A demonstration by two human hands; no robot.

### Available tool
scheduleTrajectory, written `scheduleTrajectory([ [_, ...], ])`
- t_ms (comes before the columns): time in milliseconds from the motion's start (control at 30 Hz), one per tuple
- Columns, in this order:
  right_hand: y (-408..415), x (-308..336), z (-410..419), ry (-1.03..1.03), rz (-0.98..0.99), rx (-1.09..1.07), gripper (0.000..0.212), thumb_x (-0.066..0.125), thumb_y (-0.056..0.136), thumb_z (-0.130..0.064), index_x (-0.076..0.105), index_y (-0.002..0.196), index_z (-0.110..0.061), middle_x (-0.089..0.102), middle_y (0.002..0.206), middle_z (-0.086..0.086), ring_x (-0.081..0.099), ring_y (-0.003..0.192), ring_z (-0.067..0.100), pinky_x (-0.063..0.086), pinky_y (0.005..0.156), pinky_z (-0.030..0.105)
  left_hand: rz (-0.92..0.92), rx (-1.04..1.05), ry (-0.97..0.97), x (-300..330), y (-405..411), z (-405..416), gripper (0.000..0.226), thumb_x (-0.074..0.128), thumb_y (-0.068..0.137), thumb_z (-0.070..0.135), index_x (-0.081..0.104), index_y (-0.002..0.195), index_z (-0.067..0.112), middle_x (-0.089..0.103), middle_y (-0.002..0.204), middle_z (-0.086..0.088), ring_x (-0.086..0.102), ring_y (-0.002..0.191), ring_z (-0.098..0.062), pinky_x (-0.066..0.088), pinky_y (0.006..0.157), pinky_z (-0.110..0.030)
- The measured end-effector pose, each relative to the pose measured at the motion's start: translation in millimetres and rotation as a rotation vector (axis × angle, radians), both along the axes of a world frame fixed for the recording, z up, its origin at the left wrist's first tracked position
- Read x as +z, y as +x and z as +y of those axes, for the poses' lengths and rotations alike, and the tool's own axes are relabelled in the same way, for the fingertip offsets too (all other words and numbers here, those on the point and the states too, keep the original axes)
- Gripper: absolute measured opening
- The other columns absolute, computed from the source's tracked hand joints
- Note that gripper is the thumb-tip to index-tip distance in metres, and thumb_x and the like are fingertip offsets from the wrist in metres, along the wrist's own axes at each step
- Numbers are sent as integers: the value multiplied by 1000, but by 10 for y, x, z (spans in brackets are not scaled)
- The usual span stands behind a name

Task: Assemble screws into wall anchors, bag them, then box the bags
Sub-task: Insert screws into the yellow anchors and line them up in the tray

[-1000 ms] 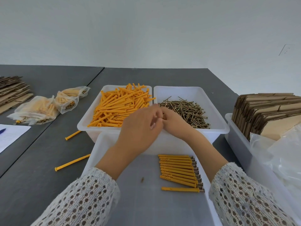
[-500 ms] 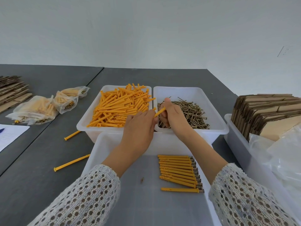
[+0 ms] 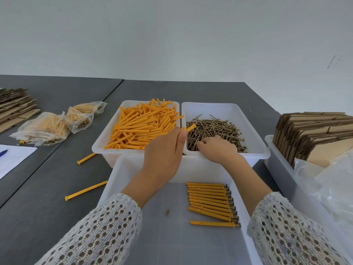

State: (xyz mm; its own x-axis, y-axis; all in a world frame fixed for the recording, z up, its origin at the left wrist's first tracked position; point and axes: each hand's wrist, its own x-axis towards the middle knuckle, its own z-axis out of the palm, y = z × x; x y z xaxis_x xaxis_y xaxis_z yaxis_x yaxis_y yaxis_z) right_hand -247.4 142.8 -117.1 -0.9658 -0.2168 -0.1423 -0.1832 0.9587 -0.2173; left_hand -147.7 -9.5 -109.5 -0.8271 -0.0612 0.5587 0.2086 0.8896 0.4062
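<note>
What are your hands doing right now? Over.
Left hand holds one anchor. Right hand reaches into screws, grip hidden. Nothing blocking. Over.

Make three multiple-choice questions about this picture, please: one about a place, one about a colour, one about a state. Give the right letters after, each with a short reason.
1. Where is the right hand?
A. in the bin of screws
B. on the cardboard stack
C. on the paper

2. What colour are the loose wall anchors in the far left bin?
A. white
B. orange-yellow
C. green

3. What is the left hand doing?
A. lying flat and empty on the table
B. holding one anchor whose tip sticks out over the screws
C. gripping a plastic bag

Answers:
1 A, its fingers reach into the screw pile.
2 B, the whole heap is that colour.
3 B, the anchor's tip shows past the thumb.
</note>
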Motion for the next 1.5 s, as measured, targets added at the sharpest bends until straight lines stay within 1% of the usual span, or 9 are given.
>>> scheduleTrajectory([
  [167,36,17,12,-31,8,27,23,29,97,-38,45,91,-23,48,124,9,54,94,28,42,82,40,-22,2,-52,-28,-38,-8,39,19,103,44,48,87,22,46,61,8,42,53,-10,26,45,-29],
  [367,43,7,-11,-53,40,-48,23,35,94,-34,51,98,-18,43,129,11,52,84,27,39,75,38,-43,-24,-61,-15,-31,4,48,16,101,46,55,100,19,58,73,5,54,62,-16,43,53,-36],
  [533,43,-8,0,-136,79,-37,15,43,86,-25,50,75,-17,53,76,-1,50,65,19,33,58,29,-34,-41,-62,-40,-52,7,36,24,105,41,53,96,21,56,72,7,51,60,-14,40,51,-35],
  [633,57,-4,-1,-158,88,-33,16,44,86,-23,48,72,-18,50,67,-2,45,60,17,32,56,27,-38,-45,-75,-60,-68,10,28,30,107,37,50,94,24,49,66,9,45,56,-9,35,48,-32],
  [767,65,-9,-1,-215,128,-16,15,45,83,-18,59,78,-15,54,66,-3,47,61,17,42,74,35,-42,-51,-92,-76,-73,23,25,30,106,38,48,94,26,51,67,9,49,59,-11,40,51,-33],
  [900,80,-6,-11,-313,214,-53,15,47,84,-15,58,75,-19,58,68,-3,50,67,15,30,105,48,-63,-43,-103,-93,-82,26,26,30,107,39,50,95,26,53,67,8,51,59,-12,38,49,-32],
  [1167,88,151,-13,-978,295,-149,19,54,90,-8,64,76,-15,59,66,-1,53,64,14,49,69,32,-83,-17,-102,-72,-77,13,26,30,107,37,50,100,23,48,64,9,49,57,-13,34,47,-31],
  [1333,133,239,-45,-1706,-111,-156,19,52,100,-6,68,91,-10,57,62,-3,53,58,11,48,62,24,-148,6,-99,-55,-87,-1,35,21,107,37,51,113,20,64,78,3,60,66,-20,49,56,-39],
  [1500,199,217,-155,-1748,-177,-85,29,40,106,-14,62,88,-8,52,62,2,48,55,13,44,56,24,-137,-3,-112,-61,-90,19,31,23,108,34,48,120,21,63,75,1,58,62,-22,47,53,-38],
])
